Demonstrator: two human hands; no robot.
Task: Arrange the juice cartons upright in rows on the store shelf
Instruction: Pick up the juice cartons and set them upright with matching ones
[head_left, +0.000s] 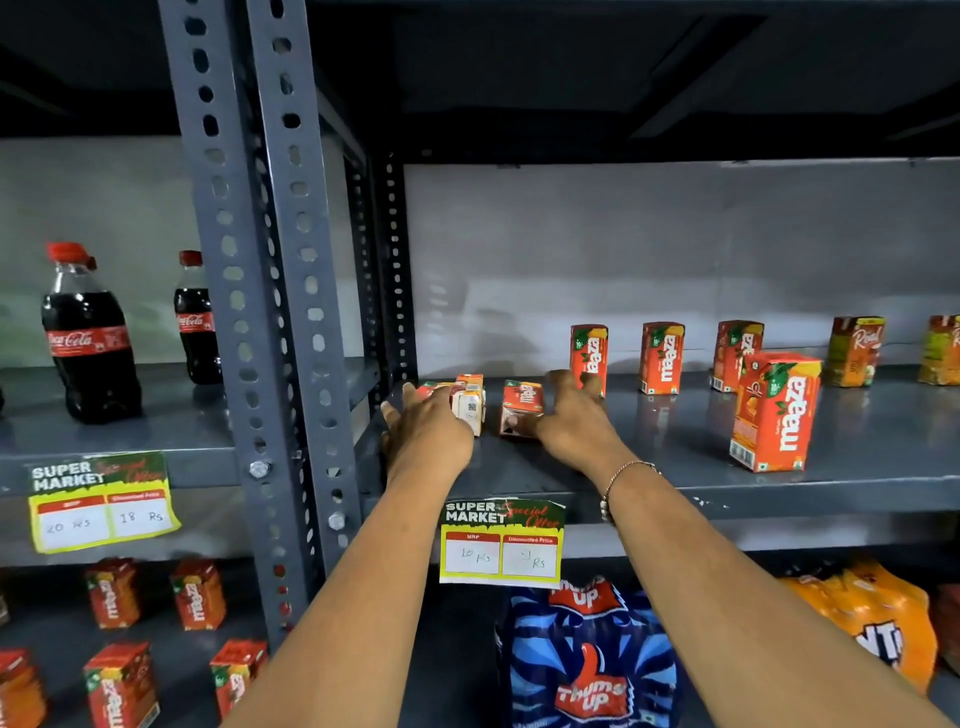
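Note:
On the grey shelf (649, 467) two red mango juice cartons lie on their sides near the left post. My left hand (426, 434) lies over the left lying carton (470, 402), fingers curled around it. My right hand (574, 418) is beside the right lying carton (522, 405), thumb touching its front and fingers spread toward the back. Three matching cartons stand upright along the back, the nearest one (589, 358) just behind my right fingers. A fourth upright carton (776, 415) stands closer to the front edge on the right.
Two darker juice cartons (854, 351) stand at the far right back. A perforated steel post (260, 260) bounds the bay on the left, with cola bottles (88, 332) beyond it. A price tag (501, 543) hangs from the shelf edge. Soda packs (587, 660) and cartons (111, 592) fill the shelf below.

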